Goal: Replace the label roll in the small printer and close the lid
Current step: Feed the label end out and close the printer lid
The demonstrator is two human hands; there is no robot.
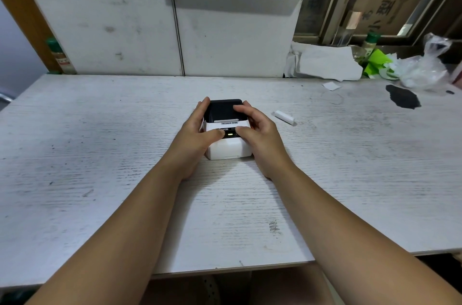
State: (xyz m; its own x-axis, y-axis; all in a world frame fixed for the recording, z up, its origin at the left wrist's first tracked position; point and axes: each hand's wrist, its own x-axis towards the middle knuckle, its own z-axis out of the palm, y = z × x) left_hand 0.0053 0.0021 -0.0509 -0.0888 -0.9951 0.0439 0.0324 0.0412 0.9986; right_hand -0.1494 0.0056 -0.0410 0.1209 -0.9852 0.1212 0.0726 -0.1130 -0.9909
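My left hand (197, 129) wraps the left side of the one small printer (227, 134), fingers lying along its edge and my thumb pressed on the front strip beside a small lit light (230, 134). My right hand (257, 127) cups the right side the same way, thumb on the front strip and one fingertip resting on the dark lid (223, 110), which lies shut and flat. So both hands are closed around the printer, which sits in the middle of the white table (100, 154).

Just right of my right hand lies one white roll (285, 117) on its side, apart from the printer. Farther back there are one small paper scrap (331, 85), one dark stain (403, 100), one clear plastic bag (425, 67), and two green-capped bottles (370, 45), one at each back corner.
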